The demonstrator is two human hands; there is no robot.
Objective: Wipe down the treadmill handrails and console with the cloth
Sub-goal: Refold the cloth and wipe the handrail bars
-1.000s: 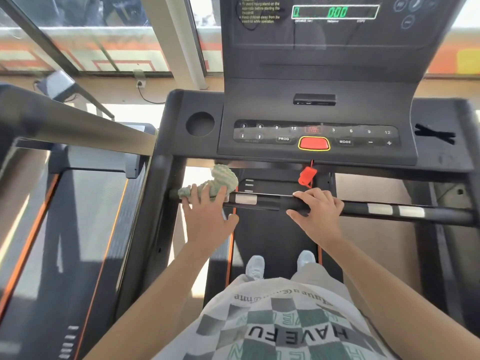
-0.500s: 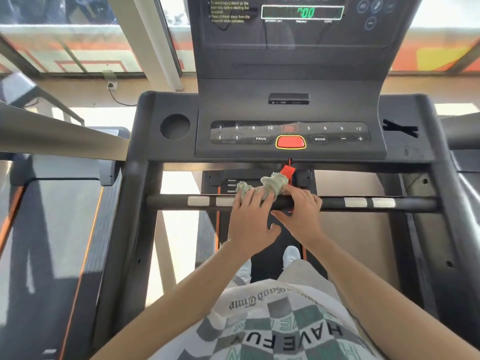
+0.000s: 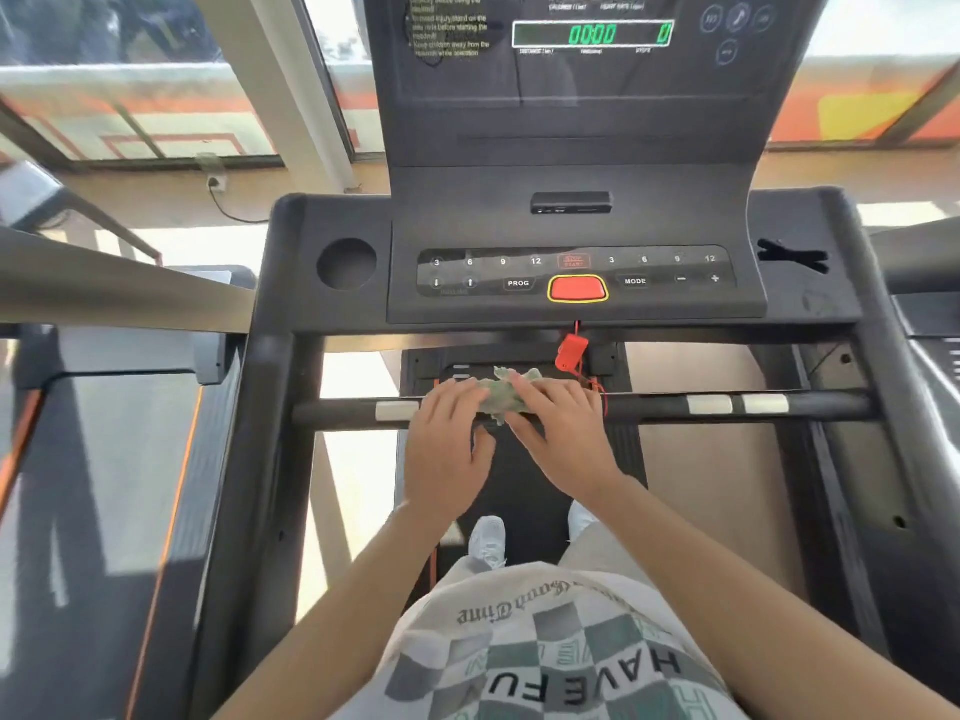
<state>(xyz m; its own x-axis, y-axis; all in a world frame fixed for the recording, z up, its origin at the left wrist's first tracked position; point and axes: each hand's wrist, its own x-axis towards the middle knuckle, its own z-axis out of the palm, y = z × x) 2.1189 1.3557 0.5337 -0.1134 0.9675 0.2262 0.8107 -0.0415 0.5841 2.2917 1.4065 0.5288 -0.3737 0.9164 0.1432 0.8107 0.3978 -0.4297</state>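
The left hand (image 3: 447, 439) curls its fingers over the front handrail (image 3: 649, 407), just left of mid-bar. The green cloth (image 3: 506, 400) lies bunched at mid-bar, touching both hands. The right hand (image 3: 566, 433) grips the cloth against the bar. The safety clip (image 3: 570, 351) hangs from the near edge of the console (image 3: 571, 226).

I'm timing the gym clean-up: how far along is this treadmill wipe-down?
Early. Done: the cloth has swept the front crossbar's left part, from its left end a second ago to the middle. In hand: the right hand holds the cloth on the bar, the left hand beside it. Left: the bar's right half, the side handrails and the console, none touched here.
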